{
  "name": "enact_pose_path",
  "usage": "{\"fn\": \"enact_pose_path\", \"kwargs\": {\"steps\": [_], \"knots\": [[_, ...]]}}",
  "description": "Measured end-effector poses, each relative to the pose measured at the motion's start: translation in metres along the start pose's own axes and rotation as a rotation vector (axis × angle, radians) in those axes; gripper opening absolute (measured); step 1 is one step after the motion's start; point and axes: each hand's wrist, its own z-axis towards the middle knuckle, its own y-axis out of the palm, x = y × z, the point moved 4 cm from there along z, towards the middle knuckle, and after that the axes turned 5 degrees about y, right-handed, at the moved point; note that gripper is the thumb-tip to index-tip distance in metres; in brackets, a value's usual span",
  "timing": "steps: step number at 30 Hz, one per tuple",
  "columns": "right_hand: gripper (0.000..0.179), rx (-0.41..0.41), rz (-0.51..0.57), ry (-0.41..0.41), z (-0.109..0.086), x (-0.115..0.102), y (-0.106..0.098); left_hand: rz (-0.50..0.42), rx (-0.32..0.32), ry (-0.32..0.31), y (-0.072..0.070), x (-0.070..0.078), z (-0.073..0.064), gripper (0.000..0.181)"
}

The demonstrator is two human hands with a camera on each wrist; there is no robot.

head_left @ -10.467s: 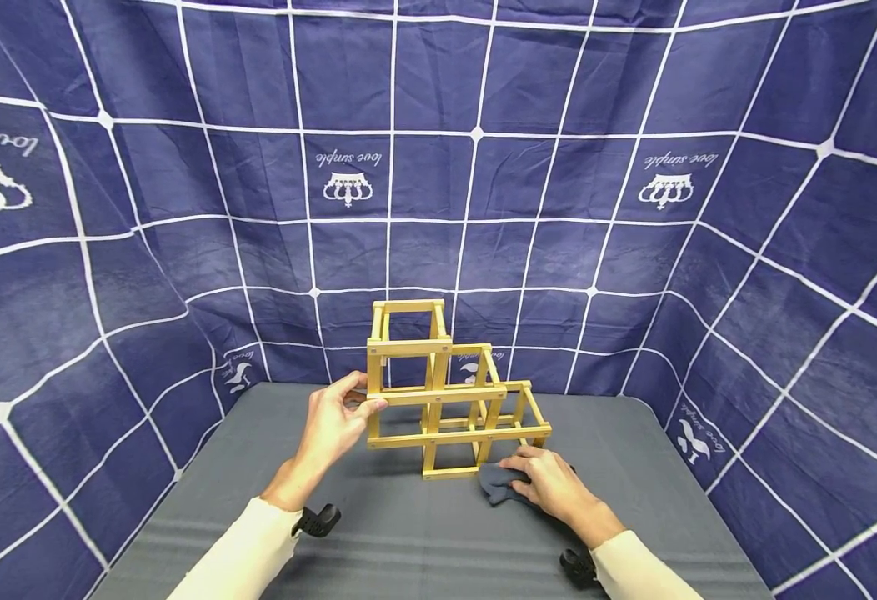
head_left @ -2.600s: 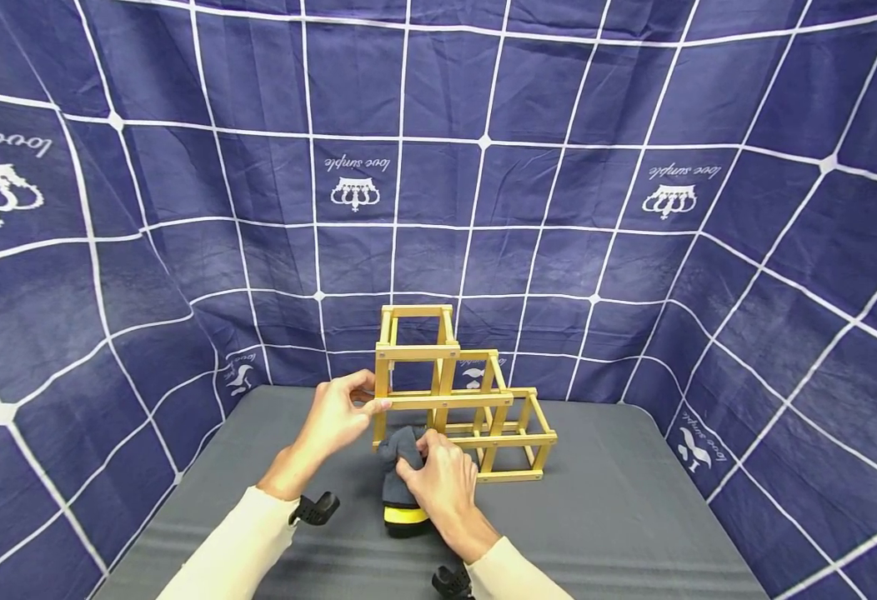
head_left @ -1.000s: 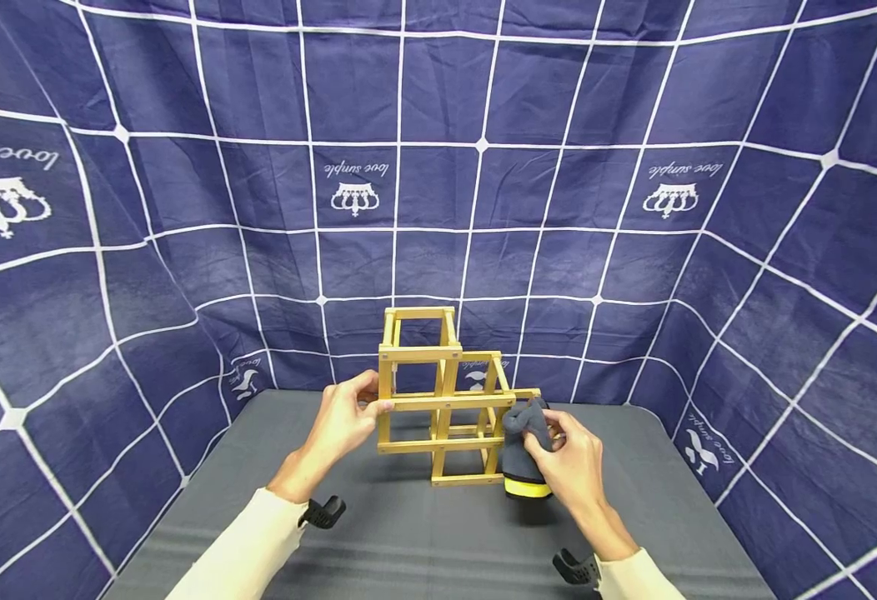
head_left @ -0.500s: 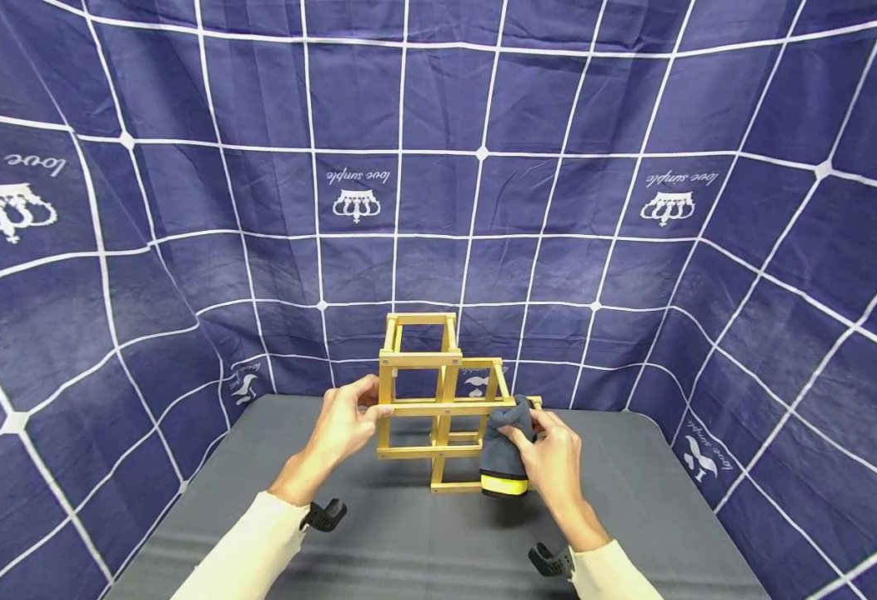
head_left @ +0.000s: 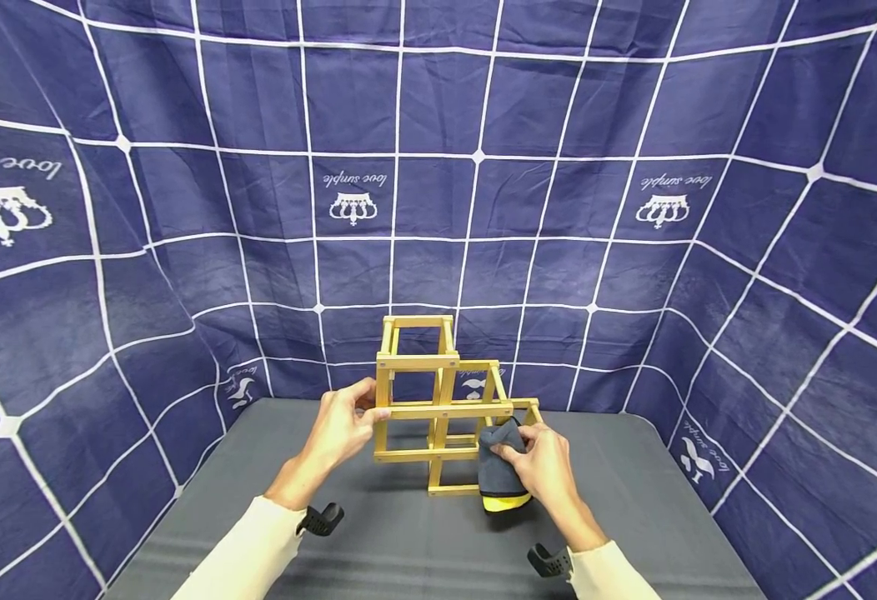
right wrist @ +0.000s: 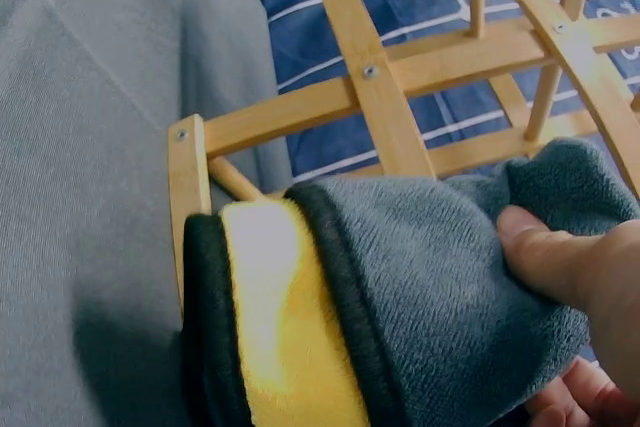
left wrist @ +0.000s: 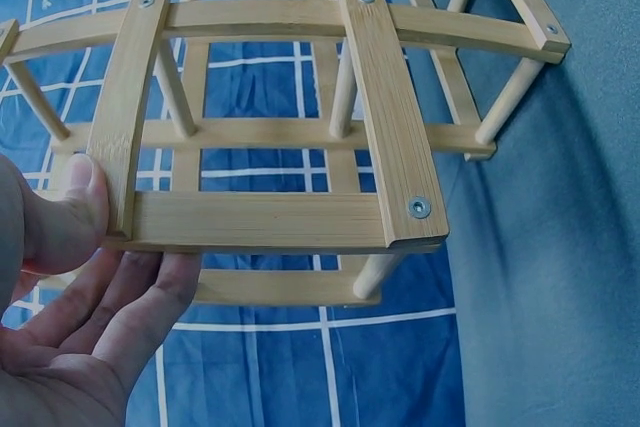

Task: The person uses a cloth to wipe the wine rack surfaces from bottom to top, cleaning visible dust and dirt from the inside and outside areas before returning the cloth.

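Note:
A stepped wooden rack (head_left: 416, 411) of pale slats and round dowels, joined with screws, stands on the grey-covered table. My left hand (head_left: 343, 425) grips its left upright, the thumb in front and the fingers behind; the left wrist view shows the thumb (left wrist: 80, 202) on the slat. My right hand (head_left: 547, 467) pinches a folded grey cleaning cloth (head_left: 500, 467) against the rack's lower right part. In the right wrist view the cloth (right wrist: 440, 277) shows a yellow face and dark edging, and it covers part of the slats behind it.
The grey tabletop (head_left: 378, 550) stretches around the rack. Behind it and at both sides hangs a blue curtain (head_left: 438, 200) with white grid lines. A black wrist strap piece (head_left: 322, 520) sits under the left wrist.
My right hand has carried the cloth from the rack's left-centre to its lower right, and over the last second slightly left and down. The left hand keeps its hold on the upright.

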Motion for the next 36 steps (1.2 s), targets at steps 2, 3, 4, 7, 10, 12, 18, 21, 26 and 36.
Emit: {"fn": "enact_pose_path", "kwargs": {"steps": [2, 3, 4, 7, 10, 12, 18, 21, 26, 36], "knots": [[0.026, 0.004, 0.002, -0.012, 0.000, -0.001, 0.001, 0.000, -0.003, -0.005, 0.000, 0.000, -0.001, 0.020], [0.026, 0.008, 0.002, -0.018, 0.000, 0.000, 0.002, 0.000, -0.005, -0.008, 0.000, 0.000, -0.001, 0.020], [0.026, 0.019, 0.008, -0.026, 0.000, 0.000, 0.003, -0.001, -0.007, -0.011, -0.001, 0.001, -0.001, 0.020], [0.028, 0.092, 0.049, -0.051, -0.001, 0.000, 0.002, 0.003, -0.015, -0.023, -0.001, 0.002, -0.001, 0.021], [0.024, 0.198, 0.118, -0.082, -0.002, 0.000, -0.001, 0.002, -0.014, -0.036, -0.001, 0.004, -0.001, 0.021], [0.022, 0.263, 0.150, -0.113, -0.004, 0.001, -0.002, -0.002, -0.011, -0.045, 0.000, 0.005, -0.001, 0.020], [0.028, 0.380, 0.210, -0.257, -0.020, 0.005, -0.003, -0.004, -0.016, -0.069, 0.002, 0.004, -0.001, 0.020], [0.037, 0.394, 0.258, -0.356, -0.029, 0.005, -0.002, -0.004, -0.011, -0.076, 0.001, 0.004, -0.001, 0.020], [0.043, 0.376, 0.334, -0.457, -0.039, -0.001, 0.003, -0.001, 0.002, -0.070, -0.001, 0.005, 0.001, 0.020], [0.033, 0.367, 0.304, -0.263, -0.048, -0.029, 0.029, -0.007, -0.013, -0.079, 0.001, 0.004, -0.002, 0.020]]}}
